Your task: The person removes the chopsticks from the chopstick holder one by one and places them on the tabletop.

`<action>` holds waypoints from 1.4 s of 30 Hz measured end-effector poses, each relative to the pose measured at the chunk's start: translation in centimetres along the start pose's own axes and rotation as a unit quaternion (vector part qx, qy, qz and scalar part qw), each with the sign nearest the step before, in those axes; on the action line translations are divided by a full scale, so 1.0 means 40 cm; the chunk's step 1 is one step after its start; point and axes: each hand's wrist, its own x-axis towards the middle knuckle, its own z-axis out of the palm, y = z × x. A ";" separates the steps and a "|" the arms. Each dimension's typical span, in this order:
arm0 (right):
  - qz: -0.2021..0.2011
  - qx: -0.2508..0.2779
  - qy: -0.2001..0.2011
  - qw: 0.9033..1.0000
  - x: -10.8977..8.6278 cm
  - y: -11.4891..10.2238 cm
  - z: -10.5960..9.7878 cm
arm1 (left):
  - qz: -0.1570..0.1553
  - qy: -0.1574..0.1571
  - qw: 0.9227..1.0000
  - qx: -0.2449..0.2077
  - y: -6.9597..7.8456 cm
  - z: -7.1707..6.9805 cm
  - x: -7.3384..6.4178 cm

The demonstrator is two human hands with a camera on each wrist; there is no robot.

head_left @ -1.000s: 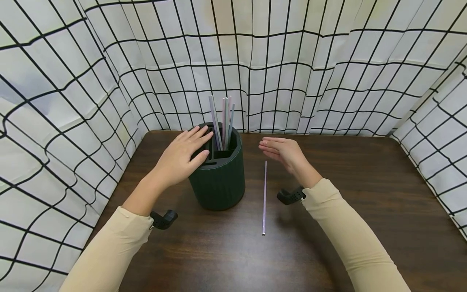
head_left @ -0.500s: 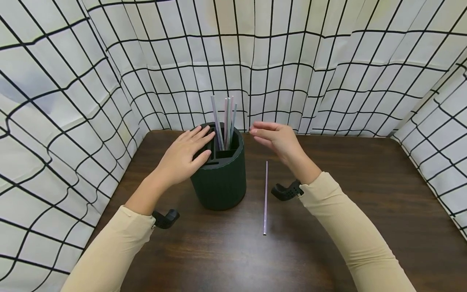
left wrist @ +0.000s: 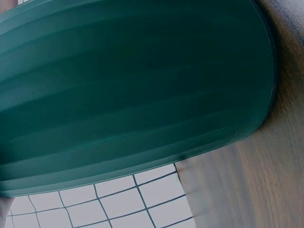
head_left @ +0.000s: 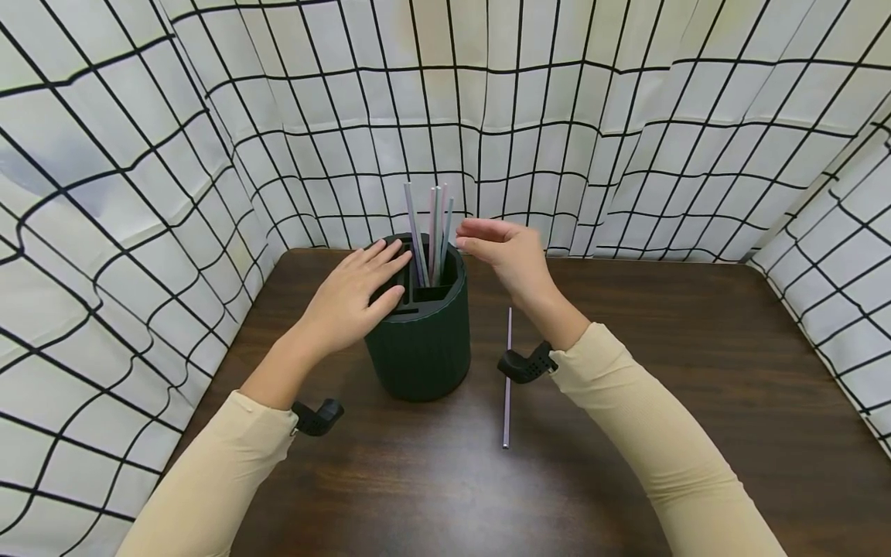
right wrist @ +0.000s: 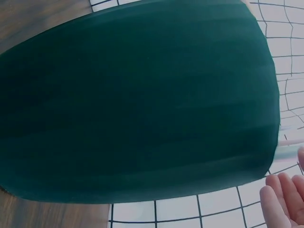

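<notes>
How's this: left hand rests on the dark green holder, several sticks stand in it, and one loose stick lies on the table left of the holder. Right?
Wrong side: the head view shows the loose stick on the table right of the holder. Left hand on the holder and several sticks standing in it: correct.

A ribbed green container [left wrist: 137, 90] dominates the field, its base meeting a wood-grain tabletop [left wrist: 247, 180]; below, a grid-lined white backdrop [left wrist: 118, 204]; left edge, slivers of the left hand [left wrist: 4, 210].
</notes>
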 end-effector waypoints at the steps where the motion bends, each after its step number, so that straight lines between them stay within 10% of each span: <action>1: -0.006 -0.003 0.002 1.000 0.002 0.001 0.005 | 0.000 0.000 1.000 0.000 0.000 0.000 0.000; 28: -0.088 -0.039 0.050 0.994 0.021 0.014 0.061 | 0.000 0.004 1.000 -0.002 0.000 0.005 -0.001; 42: -0.141 -0.005 0.077 0.987 -0.004 -0.099 0.022 | 0.002 -0.002 1.000 0.003 -0.003 -0.001 0.002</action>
